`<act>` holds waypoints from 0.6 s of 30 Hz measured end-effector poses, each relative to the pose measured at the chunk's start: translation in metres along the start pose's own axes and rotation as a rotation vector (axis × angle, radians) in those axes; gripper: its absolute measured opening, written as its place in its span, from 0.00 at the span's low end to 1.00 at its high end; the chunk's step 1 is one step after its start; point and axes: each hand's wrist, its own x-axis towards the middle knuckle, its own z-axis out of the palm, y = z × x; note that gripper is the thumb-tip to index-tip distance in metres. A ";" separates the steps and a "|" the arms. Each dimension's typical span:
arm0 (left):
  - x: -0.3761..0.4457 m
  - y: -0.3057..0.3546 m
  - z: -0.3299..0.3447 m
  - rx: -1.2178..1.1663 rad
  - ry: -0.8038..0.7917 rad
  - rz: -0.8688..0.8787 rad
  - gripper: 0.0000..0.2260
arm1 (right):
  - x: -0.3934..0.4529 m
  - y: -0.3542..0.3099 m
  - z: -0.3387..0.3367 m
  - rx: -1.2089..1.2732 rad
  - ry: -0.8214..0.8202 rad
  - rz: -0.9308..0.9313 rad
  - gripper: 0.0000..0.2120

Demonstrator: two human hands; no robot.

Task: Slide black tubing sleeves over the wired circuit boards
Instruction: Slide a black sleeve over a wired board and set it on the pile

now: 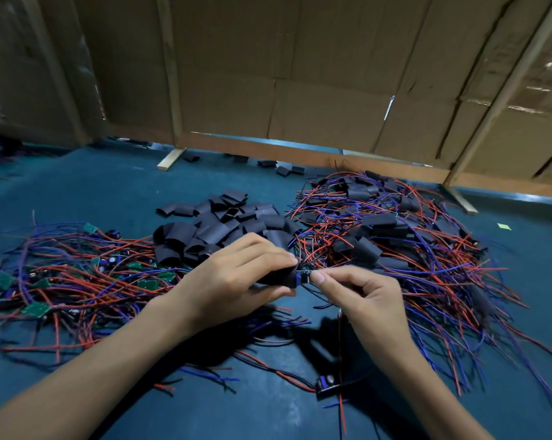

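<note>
Head view: both hands [236, 274] on sleeve [279, 277].

Likely assembly workshop: wired board piles [77, 274]

A black tubing sleeve [276, 276] is held above the counter, with a small circuit board [303, 276] partly inserted at its right end. Loose black sleeves [217, 223] are heaped behind, bare green wired boards [77, 274] piled to the left, and sleeved boards [395, 236] to the right.
</note>
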 end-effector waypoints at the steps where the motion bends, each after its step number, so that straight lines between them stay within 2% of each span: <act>1: 0.000 0.001 0.000 -0.004 0.004 -0.003 0.17 | 0.000 0.001 -0.001 0.021 0.013 0.010 0.06; 11: 0.002 0.004 0.005 -0.007 0.016 -0.016 0.17 | -0.002 0.011 0.006 0.140 0.129 0.094 0.08; 14: 0.003 0.007 0.008 -0.028 0.016 -0.007 0.17 | -0.004 0.007 0.004 0.075 0.117 0.056 0.04; 18: 0.005 0.013 0.010 -0.034 0.010 0.021 0.15 | -0.011 0.008 0.007 -0.090 0.040 -0.068 0.05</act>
